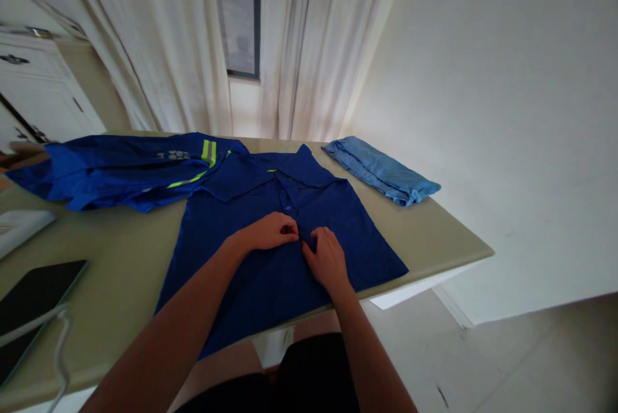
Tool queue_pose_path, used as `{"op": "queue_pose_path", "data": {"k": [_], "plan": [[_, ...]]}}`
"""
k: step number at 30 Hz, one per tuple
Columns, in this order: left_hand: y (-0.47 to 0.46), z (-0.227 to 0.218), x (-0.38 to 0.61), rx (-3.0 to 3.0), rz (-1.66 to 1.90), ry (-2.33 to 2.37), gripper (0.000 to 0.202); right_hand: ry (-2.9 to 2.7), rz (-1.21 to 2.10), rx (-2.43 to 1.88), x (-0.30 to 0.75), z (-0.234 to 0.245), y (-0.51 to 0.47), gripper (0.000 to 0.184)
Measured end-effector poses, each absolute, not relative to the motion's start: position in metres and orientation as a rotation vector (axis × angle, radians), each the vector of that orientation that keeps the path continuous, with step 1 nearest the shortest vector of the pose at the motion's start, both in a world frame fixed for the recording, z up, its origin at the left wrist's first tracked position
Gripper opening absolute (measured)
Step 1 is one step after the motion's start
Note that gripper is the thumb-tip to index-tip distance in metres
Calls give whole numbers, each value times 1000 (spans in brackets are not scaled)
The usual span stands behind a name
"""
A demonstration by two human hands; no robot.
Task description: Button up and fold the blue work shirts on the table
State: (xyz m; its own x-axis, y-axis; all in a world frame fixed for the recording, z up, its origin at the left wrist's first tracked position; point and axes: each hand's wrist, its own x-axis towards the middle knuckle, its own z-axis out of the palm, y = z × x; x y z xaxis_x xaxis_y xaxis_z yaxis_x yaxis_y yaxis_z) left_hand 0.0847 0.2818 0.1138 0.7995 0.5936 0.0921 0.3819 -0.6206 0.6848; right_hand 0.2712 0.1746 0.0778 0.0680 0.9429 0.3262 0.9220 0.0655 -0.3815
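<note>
A dark blue collared shirt (338,226) lies flat on the beige table (120,252), collar away from me, its button placket running down the middle. My left hand (268,231) rests on the placket with fingers curled, pinching the fabric near a button. My right hand (327,258) sits just beside it, fingers bent and pressing on the same strip of cloth. Both hands meet at the shirt's centre, below the collar.
A second blue garment with neon yellow stripes (125,168) lies crumpled at the back left. A folded light blue cloth (381,168) sits at the back right. A dark tablet (33,300) with a white cable (58,348) lies at the left; white curtains hang behind.
</note>
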Motion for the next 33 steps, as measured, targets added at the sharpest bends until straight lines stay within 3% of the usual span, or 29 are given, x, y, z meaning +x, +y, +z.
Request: {"op": "queue_pose_path", "data": {"k": [5, 11, 18, 21, 33], "plan": [[281, 115, 87, 2343, 363, 740, 16, -1902, 216, -1774, 276, 80, 181, 26], [256, 113, 97, 2523, 431, 1014, 17, -1892, 170, -1613, 273, 87, 175, 19], [237, 98, 92, 2317, 811, 955, 21, -1748, 152, -1542, 273, 87, 173, 23], [240, 94, 89, 2248, 798, 891, 17, -1713, 198, -1549, 273, 88, 174, 15], [249, 78, 93, 2087, 745, 930, 11, -1769, 288, -1574, 275, 85, 178, 18]]}}
